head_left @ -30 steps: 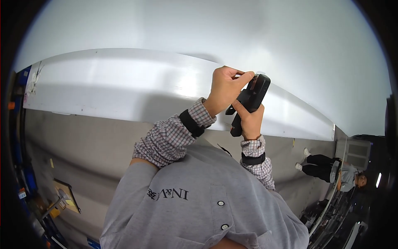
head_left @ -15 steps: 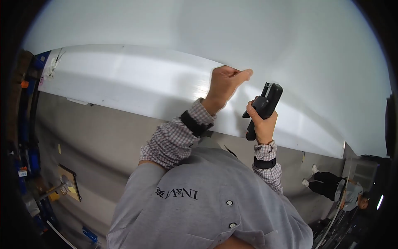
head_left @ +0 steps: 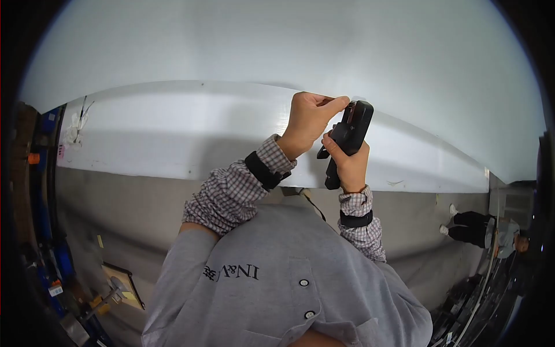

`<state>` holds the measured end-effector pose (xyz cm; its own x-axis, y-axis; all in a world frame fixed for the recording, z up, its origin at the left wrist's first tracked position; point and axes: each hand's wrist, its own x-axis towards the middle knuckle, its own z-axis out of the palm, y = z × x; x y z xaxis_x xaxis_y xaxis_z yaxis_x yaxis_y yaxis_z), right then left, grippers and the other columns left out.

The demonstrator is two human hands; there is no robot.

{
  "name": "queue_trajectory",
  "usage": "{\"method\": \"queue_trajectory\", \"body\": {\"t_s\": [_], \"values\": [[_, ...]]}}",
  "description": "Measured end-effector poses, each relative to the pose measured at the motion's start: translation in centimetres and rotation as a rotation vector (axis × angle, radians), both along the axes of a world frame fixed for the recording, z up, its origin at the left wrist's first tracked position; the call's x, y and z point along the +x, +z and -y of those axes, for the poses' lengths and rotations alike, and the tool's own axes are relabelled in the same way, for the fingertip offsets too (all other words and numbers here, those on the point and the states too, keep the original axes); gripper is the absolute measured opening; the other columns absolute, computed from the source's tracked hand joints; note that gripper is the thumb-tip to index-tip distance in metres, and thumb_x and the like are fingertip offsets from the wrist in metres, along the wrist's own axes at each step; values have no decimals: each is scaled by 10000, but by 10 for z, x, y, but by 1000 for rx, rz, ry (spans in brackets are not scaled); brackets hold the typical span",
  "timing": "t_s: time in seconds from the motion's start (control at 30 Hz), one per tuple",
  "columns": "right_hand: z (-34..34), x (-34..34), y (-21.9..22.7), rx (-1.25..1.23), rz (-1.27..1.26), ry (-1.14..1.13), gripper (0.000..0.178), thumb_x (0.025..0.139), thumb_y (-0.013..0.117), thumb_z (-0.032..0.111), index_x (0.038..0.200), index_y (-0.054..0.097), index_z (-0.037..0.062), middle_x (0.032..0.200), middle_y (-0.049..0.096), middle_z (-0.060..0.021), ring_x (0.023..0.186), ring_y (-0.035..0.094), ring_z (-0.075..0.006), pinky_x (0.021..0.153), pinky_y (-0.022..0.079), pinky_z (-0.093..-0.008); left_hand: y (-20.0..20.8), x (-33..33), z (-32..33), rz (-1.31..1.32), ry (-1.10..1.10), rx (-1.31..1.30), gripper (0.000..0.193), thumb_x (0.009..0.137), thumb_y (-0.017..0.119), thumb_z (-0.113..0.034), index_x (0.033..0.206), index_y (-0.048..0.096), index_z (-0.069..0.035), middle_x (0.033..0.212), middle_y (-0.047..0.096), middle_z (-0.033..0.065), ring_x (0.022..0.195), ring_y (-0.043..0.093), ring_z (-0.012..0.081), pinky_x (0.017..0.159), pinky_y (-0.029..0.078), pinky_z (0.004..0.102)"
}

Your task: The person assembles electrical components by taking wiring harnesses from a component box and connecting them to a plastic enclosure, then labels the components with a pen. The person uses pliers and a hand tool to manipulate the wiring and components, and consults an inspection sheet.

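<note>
My right hand (head_left: 351, 165) is wrapped round a black handheld tool (head_left: 357, 127), its slim body tilted up and away from me and a lever sticking out on its left side. A bit of metal shows at the tool's far end. Just left of that end, my left hand (head_left: 306, 121) is closed in a pinch, thumb pointing right, its fingertips at or very near the tool's head. What the pinch holds, if anything, is hidden. Both hands are over the white worktop (head_left: 139, 133), by the lower edge of a large pale panel (head_left: 231, 46).
Thin wires and a whitish scrap (head_left: 78, 124) lie at the worktop's left end. Shelving with blue bins (head_left: 46, 217) lines the far left. A framed board on a stand (head_left: 124, 286) is on the grey floor. A person (head_left: 491, 231) is far right.
The tool in my right hand has moved left, up to my left fingertips. My left hand stays pinched in nearly the same place. The view has shifted slightly.
</note>
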<state>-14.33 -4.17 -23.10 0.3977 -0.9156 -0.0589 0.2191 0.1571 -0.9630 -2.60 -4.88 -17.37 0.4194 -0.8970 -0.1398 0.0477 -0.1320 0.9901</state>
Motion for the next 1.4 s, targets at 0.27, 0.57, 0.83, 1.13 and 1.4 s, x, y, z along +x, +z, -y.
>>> {"method": "queue_trajectory", "body": {"t_s": [0.27, 0.57, 0.83, 1.13, 1.4], "values": [[-1, 0, -18, -13, 55, 2, 176, 721, 688, 91, 797, 572, -17, 675, 582, -40, 574, 529, -104, 527, 432, -248, -17, -6, -3, 84, 48, -106, 246, 754, 649, -156, 632, 631, 56, 502, 525, -16, 455, 403, 24, 381, 307, 201], [-3, 2, -11, -15, 53, -13, 129, 705, 676, 50, 736, 568, -14, 610, 556, -30, 508, 500, -98, 468, 407, -245, -3, -11, -11, 128, 17, -24, 180, 785, 650, -128, 793, 667, 51, 649, 619, 20, 529, 461, 20, 438, 336, 174], [-7, 4, -11, 58, 73, -160, 179, 683, 707, 87, 707, 559, -12, 598, 575, -49, 518, 544, -115, 487, 432, -251, 6, -12, -3, 141, -116, -39, 214, 776, 661, -156, 828, 662, 51, 728, 646, 58, 647, 534, 57, 572, 415, 188], [9, -32, -43, -42, 157, -223, 265, 695, 717, 110, 881, 565, -3, 739, 609, -54, 655, 570, -122, 611, 461, -261, 30, -7, 23, 197, -142, -172, 131, 775, 673, -138, 752, 656, -10, 698, 641, 65, 673, 583, 109, 687, 449, 257], [19, -24, -26, -170, 119, -165, 286, 702, 712, 124, 903, 553, -4, 737, 615, -55, 648, 571, -119, 611, 460, -260, 3, -14, 31, 183, -165, -131, 199, 750, 680, -156, 706, 659, 37, 608, 592, 7, 528, 477, 49, 480, 366, 185]]}}
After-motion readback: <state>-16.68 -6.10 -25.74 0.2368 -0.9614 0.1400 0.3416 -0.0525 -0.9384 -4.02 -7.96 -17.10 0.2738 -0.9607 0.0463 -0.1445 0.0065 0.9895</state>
